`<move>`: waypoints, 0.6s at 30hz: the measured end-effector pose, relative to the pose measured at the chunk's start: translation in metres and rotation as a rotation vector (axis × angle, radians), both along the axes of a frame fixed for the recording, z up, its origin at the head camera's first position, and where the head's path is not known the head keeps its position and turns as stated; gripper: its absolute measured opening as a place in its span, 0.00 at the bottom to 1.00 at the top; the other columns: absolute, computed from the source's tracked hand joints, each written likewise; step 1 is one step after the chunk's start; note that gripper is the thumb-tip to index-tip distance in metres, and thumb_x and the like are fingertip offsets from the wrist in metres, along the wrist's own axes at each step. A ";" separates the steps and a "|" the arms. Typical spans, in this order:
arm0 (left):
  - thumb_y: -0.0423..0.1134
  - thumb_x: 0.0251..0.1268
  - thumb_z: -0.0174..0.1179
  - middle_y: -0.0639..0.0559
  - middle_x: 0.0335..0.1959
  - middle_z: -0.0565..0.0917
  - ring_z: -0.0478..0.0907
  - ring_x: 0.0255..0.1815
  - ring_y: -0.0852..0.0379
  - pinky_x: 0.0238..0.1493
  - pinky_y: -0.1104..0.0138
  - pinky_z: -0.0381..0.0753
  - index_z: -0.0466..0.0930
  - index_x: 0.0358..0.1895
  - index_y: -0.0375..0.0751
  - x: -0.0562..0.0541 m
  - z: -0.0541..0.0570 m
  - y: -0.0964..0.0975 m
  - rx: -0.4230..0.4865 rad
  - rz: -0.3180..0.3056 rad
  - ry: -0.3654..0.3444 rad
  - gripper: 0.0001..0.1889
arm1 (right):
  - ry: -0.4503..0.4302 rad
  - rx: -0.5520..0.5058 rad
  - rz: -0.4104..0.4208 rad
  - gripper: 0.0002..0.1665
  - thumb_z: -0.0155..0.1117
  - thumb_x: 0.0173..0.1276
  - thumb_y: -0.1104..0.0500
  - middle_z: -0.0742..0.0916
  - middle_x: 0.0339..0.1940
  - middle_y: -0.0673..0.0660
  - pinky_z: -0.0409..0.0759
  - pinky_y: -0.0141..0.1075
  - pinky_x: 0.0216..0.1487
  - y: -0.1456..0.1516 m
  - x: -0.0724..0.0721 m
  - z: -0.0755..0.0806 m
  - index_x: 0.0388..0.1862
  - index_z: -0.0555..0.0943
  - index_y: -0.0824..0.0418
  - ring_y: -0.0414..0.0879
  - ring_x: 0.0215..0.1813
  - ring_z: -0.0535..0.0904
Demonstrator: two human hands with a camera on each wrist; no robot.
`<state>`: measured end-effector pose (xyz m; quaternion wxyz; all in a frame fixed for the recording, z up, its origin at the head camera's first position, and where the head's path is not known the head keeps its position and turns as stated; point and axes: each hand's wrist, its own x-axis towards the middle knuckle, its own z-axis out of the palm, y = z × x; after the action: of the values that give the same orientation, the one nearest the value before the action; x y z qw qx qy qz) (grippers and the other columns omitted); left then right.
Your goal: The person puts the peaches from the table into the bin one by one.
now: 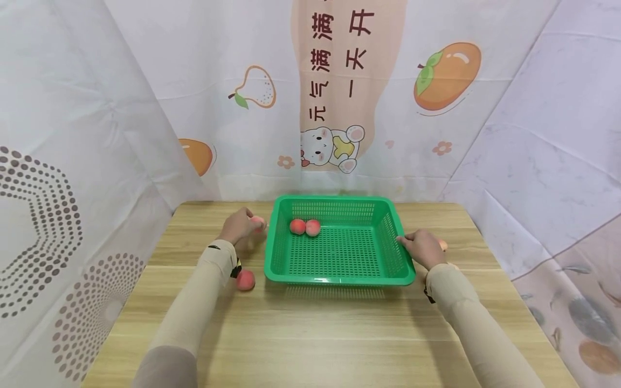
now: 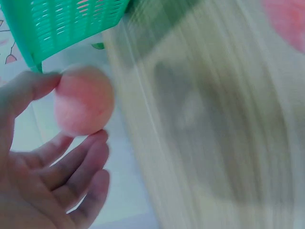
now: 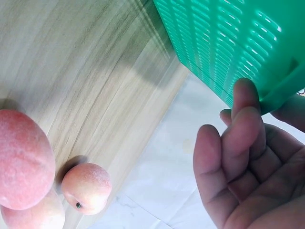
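My left hand (image 1: 237, 225) pinches a peach (image 2: 85, 101) between thumb and fingertips, just left of the green plastic basket (image 1: 339, 281). In the left wrist view the peach shows pink and pale, close by the basket's wall. At the basket's right side, my right hand (image 1: 423, 248) grips the rim, thumb on one side and fingers curled against the outer wall (image 3: 243, 52). Inside the basket, two peaches, one redder (image 1: 297, 227) and one paler (image 1: 312, 228), lie side by side near the back left.
Another peach (image 1: 245, 280) lies on the wooden table (image 1: 320, 334) beside my left wrist. Several peaches, including a small one (image 3: 86, 188) and a large one (image 3: 24, 160), lie right of the basket, partly behind my right hand in the head view. A printed curtain (image 1: 233, 145) hangs behind the table.
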<state>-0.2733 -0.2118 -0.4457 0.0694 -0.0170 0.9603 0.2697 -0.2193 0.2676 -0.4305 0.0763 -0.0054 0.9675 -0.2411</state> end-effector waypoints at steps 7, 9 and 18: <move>0.54 0.61 0.61 0.37 0.46 0.83 0.77 0.46 0.42 0.53 0.51 0.75 0.74 0.56 0.33 -0.008 0.013 0.000 0.019 0.033 0.069 0.29 | -0.011 -0.003 -0.008 0.27 0.53 0.75 0.49 0.89 0.31 0.61 0.78 0.49 0.43 0.000 0.000 0.000 0.55 0.81 0.72 0.51 0.37 0.84; 0.54 0.62 0.61 0.37 0.48 0.82 0.77 0.48 0.41 0.53 0.51 0.74 0.73 0.56 0.33 -0.009 0.015 0.001 0.030 0.034 0.067 0.29 | -0.010 0.002 -0.009 0.27 0.53 0.75 0.49 0.89 0.33 0.61 0.78 0.50 0.45 0.000 0.000 0.000 0.55 0.81 0.72 0.52 0.38 0.84; 0.50 0.61 0.56 0.38 0.48 0.83 0.78 0.46 0.44 0.47 0.56 0.76 0.74 0.55 0.36 -0.011 0.023 0.006 0.099 0.048 0.122 0.25 | -0.012 0.009 -0.009 0.27 0.52 0.75 0.49 0.89 0.31 0.60 0.75 0.50 0.45 0.001 -0.002 0.000 0.56 0.81 0.71 0.53 0.38 0.84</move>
<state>-0.2841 -0.2054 -0.4226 0.0050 -0.0199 0.9476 0.3188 -0.2211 0.2687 -0.4302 0.0809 0.0006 0.9681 -0.2373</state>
